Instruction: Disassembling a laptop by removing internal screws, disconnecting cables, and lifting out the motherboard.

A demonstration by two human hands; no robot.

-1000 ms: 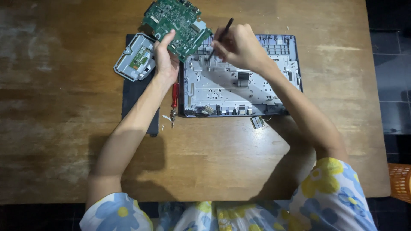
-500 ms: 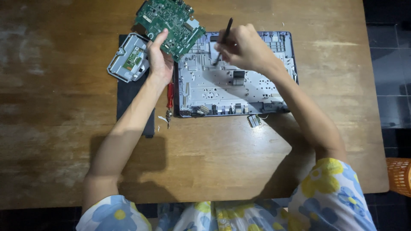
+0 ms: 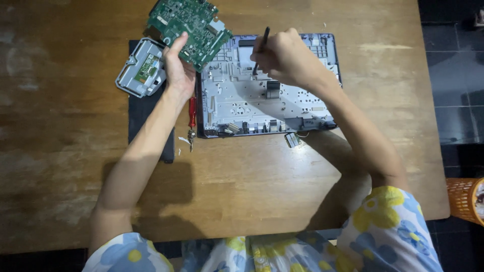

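My left hand (image 3: 177, 71) grips a green circuit board (image 3: 189, 27) and holds it lifted and tilted above the upper left corner of an opened laptop base (image 3: 262, 98). The base is a grey metal tray with a dark rim, lying flat on the wooden table (image 3: 65, 166). My right hand (image 3: 287, 58) is closed around a thin black tool (image 3: 261, 46), whose tip points down into the upper middle of the base.
A grey metal drive part (image 3: 140, 74) lies on a black mat (image 3: 146, 126) left of the base. A red-handled screwdriver (image 3: 192, 117) rests between mat and base. A small loose part (image 3: 292, 139) sits below the base. An orange basket (image 3: 466, 199) stands off the table's right edge.
My left hand has lifted the green board a little further up and left, away from the base. My right hand stays over the base with the black tool.
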